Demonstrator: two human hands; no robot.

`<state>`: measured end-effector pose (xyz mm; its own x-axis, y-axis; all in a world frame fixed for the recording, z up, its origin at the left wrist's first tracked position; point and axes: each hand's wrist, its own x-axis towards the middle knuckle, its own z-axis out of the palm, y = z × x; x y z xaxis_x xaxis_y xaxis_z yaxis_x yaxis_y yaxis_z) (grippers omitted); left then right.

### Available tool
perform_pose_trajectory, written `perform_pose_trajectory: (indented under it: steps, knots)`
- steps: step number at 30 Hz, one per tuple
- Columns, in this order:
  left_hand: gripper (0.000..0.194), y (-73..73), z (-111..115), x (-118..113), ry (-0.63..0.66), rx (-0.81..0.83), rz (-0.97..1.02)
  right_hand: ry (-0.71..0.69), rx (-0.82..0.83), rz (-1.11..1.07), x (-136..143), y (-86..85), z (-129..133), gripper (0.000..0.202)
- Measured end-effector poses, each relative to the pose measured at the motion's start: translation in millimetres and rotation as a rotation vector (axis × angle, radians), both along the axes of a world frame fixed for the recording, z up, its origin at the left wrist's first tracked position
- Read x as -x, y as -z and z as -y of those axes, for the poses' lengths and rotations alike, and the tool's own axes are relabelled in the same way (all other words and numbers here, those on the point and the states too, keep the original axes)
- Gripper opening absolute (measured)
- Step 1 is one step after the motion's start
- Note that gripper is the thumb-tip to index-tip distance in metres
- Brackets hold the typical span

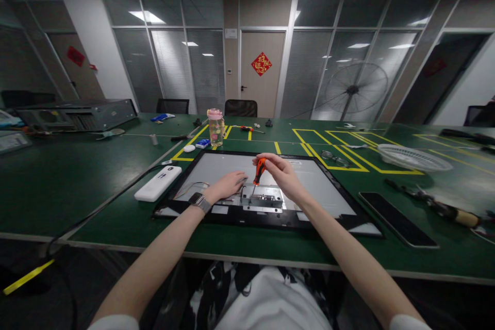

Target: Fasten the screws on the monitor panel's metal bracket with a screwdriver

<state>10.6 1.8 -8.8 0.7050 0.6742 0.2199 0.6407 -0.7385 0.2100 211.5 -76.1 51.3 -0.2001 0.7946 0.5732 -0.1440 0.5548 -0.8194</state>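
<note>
My right hand [279, 171] grips an orange and black screwdriver [260, 170] by its handle, and the shaft points down at a metal bracket [262, 197]. This bracket lies on the back of a flat display panel [309, 175] with a black frame, which rests on the green table. Just left of the bracket, my left hand [228, 185] lies flat with fingers stretched out, its fingertips by the bracket's edge. Thin wires [189, 188] run over the panel beside my left wrist. The screwdriver's tip is too small to see clearly.
A white power bank [158, 184] lies left of the panel, a black phone [396, 219] right of it. Beyond stand a pink-lidded bottle [215, 129], glasses [335, 159] and a white basket [413, 159]. A computer case [81, 115] sits far left. A cable [112, 198] crosses the table.
</note>
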Motion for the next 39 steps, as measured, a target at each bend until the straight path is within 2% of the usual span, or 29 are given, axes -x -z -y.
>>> perform_pose_trajectory:
  steps: [5,9,14,21,27,30,39]
  knots:
    - [0.036,1.7,-2.4,-0.2,-0.005,-0.003,-0.011,0.055,0.067,-0.050,-3.5,7.3,-2.7,0.021]
    - [0.036,0.9,-1.6,-0.2,-0.005,-0.007,-0.009,-0.016,0.165,-0.142,-5.2,7.1,-1.6,0.025]
    - [0.036,0.1,-1.6,-0.7,-0.004,-0.002,-0.010,-0.120,0.120,-0.172,-3.1,1.5,3.7,0.024]
    - [0.035,3.9,-3.8,1.0,0.008,-0.014,0.012,-0.008,0.076,-0.102,0.0,3.5,1.9,0.017]
    - [0.035,2.5,-3.1,0.2,0.010,-0.003,0.003,-0.049,0.095,-0.132,4.1,3.1,2.8,0.029]
    - [0.034,1.0,-2.1,-0.5,0.018,-0.002,0.016,-0.064,0.067,-0.119,5.6,4.5,1.8,0.026]
    - [0.035,-0.2,-0.7,0.1,0.044,0.007,0.043,-0.001,0.002,-0.024,8.6,10.8,1.8,0.029]
